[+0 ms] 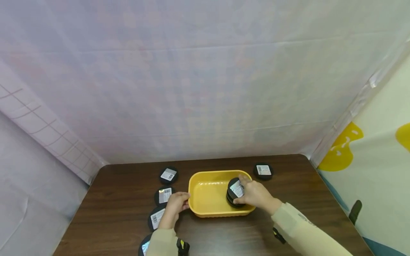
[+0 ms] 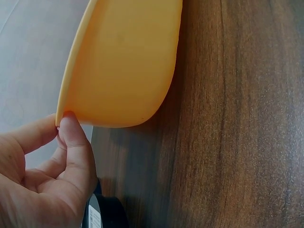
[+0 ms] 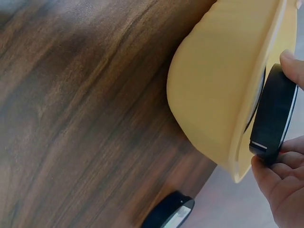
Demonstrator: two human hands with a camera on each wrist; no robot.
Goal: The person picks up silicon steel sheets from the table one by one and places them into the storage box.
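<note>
A yellow plastic basin point(image 1: 205, 199) stands on the table. My left hand point(image 1: 178, 205) pinches its left rim between thumb and fingers, as the left wrist view shows up close point(image 2: 52, 166). Over the basin's right end, my right hand point(image 1: 256, 193) grips a round flat black container point(image 1: 237, 187) with a white barcode label facing up. In the right wrist view thumb and fingers span the edge of that black container point(image 3: 274, 111), at the basin's rim. Another dark disc shows beneath it in the basin, mostly hidden.
Several similar labelled black containers lie left of the basin in a column, among them one at the back point(image 1: 168, 175) and one nearer point(image 1: 157, 218), partly behind the left arm. Another container point(image 1: 263, 171) lies behind and right of the basin. A pale curtain point(image 1: 198, 89) hangs behind the table.
</note>
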